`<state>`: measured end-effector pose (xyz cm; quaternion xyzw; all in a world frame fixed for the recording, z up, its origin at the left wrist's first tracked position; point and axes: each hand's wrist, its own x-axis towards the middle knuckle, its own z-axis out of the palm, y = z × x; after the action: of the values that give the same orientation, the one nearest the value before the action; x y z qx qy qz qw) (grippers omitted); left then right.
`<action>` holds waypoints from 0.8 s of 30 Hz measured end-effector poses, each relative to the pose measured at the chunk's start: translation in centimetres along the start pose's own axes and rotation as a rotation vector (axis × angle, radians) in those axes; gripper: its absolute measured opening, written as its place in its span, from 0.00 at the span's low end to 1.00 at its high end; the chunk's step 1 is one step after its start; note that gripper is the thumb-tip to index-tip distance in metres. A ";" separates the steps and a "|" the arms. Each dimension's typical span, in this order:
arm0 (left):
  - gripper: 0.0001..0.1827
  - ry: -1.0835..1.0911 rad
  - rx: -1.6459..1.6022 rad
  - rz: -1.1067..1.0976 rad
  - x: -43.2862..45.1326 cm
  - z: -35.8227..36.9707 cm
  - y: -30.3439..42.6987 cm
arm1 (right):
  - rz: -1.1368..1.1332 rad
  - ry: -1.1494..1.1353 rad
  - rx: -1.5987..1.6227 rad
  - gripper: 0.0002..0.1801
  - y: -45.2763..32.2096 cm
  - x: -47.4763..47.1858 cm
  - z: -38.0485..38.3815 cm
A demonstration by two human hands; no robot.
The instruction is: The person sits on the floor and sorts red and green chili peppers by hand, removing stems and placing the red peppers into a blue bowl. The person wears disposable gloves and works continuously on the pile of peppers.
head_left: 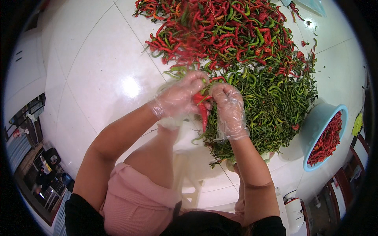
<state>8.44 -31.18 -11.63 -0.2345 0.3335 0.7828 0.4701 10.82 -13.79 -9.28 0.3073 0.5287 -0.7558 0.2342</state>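
Observation:
Both my hands wear clear plastic disposable gloves and meet above the front of the pepper heap. My left hand [183, 94] is closed around several chili peppers; a red chili pepper [203, 113] hangs down below its fingers, and a bit of green shows by the thumb. My right hand [229, 103] has its fingertips pinched beside the green stems, right next to the left hand. What exactly lies between the right fingertips is hidden. Beyond the hands spreads a heap of red chili peppers [218, 38], mixed with green ones.
Green chilies with leaves and stems [265, 106] form a pile on the right. A light blue plastic basin [316, 126] holding red chilies [326, 144] stands farther right. Below me is a pale plastic stool [193, 191]. White floor tiles [97, 59] extend to the left.

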 end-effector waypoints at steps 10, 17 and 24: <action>0.11 0.144 0.605 -0.018 -0.9 0.3 0.1 | 0.108 -0.166 -0.204 0.07 1.3 0.6 -1.1; 0.15 0.083 1.359 0.497 -2.6 1.1 -1.3 | 0.390 -0.377 -0.112 0.07 2.8 0.8 -3.9; 0.06 0.082 2.062 0.905 -2.5 1.6 -2.0 | -0.127 -0.321 -0.490 0.02 3.0 0.5 -3.5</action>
<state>11.24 -30.71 -9.46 0.3831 0.8906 0.2235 0.1008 13.21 -11.45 -12.49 0.0845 0.6698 -0.6578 0.3340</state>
